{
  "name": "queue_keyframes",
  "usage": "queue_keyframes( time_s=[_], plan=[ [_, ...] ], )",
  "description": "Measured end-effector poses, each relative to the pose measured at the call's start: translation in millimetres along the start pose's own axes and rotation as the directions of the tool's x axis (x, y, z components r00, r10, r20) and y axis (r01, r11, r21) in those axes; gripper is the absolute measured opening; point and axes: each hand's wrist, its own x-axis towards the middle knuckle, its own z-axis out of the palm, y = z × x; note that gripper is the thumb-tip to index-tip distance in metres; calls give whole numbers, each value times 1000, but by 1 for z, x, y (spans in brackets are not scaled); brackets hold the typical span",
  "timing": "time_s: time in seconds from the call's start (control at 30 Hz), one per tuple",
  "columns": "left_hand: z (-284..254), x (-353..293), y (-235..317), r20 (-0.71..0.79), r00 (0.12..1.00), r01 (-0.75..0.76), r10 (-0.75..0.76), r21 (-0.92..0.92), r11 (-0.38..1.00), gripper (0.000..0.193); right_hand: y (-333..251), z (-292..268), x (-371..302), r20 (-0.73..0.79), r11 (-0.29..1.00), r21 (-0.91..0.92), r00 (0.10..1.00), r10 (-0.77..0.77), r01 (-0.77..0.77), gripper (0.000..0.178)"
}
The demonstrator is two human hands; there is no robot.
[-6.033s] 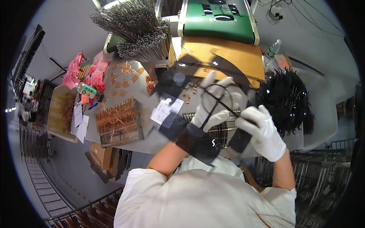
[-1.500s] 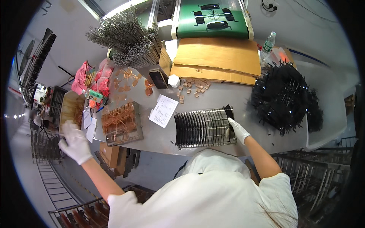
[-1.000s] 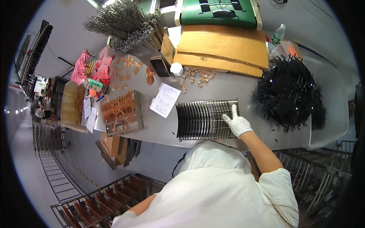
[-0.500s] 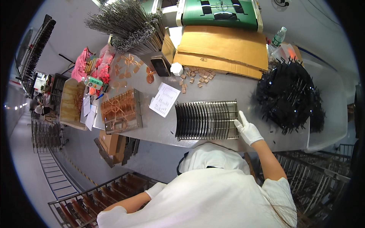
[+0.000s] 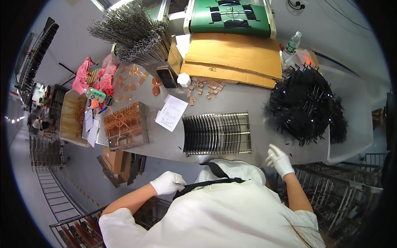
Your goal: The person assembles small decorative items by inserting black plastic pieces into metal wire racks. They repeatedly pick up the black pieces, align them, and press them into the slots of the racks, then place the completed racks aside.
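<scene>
A metal wire rack lies on the grey table near its front edge, filled with a row of dark curved pieces. To the right of the rack, my right hand in a white glove hovers by the table edge, apart from the rack, its fingers loosely bent and apart. In front of my body, below the rack's left end, my gloved left hand is curled beside a black strap on my clothing. Whatever its fingers might hold is hidden.
A pile of black pieces stands at the right, next to a pale tub. To the left lies a second rack with orange-brown pieces, beside a paper sheet. Behind are cardboard, a phone and upright wire rods.
My right hand has let go of the rack's right end and drawn back toward me. My left hand has risen from the lower left to the front of my body.
</scene>
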Motion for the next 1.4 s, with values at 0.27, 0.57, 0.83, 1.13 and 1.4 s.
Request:
queue_keyframes(
  time_s=[0.27, 0.57, 0.83, 1.13, 1.4],
  plan=[
    [3, 30, 15, 374, 908, 127, -188, 181, 975, 25, -15, -104, 68, -489, 587, -807, 487, -723, 62, 64],
    [22, 22, -6, 375, 894, 219, -243, 107, 970, 30, -40, -139, 86, -448, 508, -838, 781, -435, -198, 100],
    [-22, 61, 16, -223, 973, 76, -65, 39, 996, 28, -65, -127, 82, -452, 559, -814, 778, -437, -159, 77],
    [-57, 114, 72, -385, 916, -180, 116, -134, 974, 26, -63, -175, 88, -365, 687, -725, 820, -442, 48, 67],
    [-88, 144, 102, -341, 922, -305, 185, -343, 888, 28, -91, -169, 38, -359, 761, -589, 755, -548, 273, 66]
  ],
)
